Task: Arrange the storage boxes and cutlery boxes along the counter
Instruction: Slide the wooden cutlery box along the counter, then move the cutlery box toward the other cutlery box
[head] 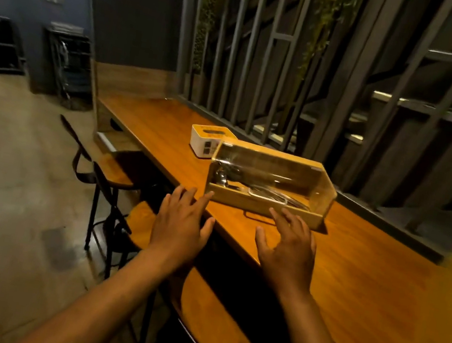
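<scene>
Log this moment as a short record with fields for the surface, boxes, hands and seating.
surface: wooden counter beside a slatted screen
cutlery box: wood with clear lid, metal cutlery inside, near the counter's front edge
white box: just behind the cutlery box, slot on top
left hand: open, empty, near the box's left corner
right hand: open, empty, before the box's front
seating: stools under the counter

Vantage: head-worn, wide-angle, above the counter's (351, 278) near edge.
Facing: forward and down, angled along the counter toward the far wall.
Nearness: close; forearms fill the lower frame, both hands at mid-frame.
Shared view: none, single camera.
</scene>
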Motion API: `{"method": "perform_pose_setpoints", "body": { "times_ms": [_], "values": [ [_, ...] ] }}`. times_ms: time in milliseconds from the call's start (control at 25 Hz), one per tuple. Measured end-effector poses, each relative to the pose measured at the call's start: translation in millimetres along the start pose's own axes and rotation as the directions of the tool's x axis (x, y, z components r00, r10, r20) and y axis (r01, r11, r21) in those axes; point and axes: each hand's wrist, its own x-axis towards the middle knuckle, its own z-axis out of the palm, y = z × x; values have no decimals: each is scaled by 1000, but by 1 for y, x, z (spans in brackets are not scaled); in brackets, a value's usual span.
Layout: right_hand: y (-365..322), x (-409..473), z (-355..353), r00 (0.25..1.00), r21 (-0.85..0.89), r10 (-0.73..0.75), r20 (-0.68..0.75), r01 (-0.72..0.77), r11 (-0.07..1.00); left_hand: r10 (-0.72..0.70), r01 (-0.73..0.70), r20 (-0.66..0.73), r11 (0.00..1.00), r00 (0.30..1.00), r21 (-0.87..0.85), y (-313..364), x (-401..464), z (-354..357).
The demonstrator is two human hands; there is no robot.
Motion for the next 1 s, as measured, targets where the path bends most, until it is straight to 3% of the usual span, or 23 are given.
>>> {"method": "perform_pose_setpoints", "body": {
  "times_ms": [200,400,520,640,800,920,1000],
  "values": [
    [-53,77,80,1000,-32,4,-2,-4,999,15,-15,9,1000,1000,22,-71,76,7],
    [-110,180,162,960,-173,210,183,-179,969,93,-96,101,995,991,32,-133,136,23],
    [-109,196,192,953,-342,249,174,-179,923,140,-138,104,990,985,-23,-146,150,29],
    [-93,183,191,983,-355,159,96,-115,928,195,-184,112,977,974,-108,-147,173,40],
    [-61,137,161,997,-281,11,-78,-32,959,171,-120,118,928,978,-352,-118,209,64],
    [-34,105,125,990,-162,84,-112,-102,981,70,44,242,899,968,-436,-95,232,80],
    [-18,91,104,980,-117,149,-132,-165,979,103,117,360,833,927,-541,-77,231,89]
  ]
}}
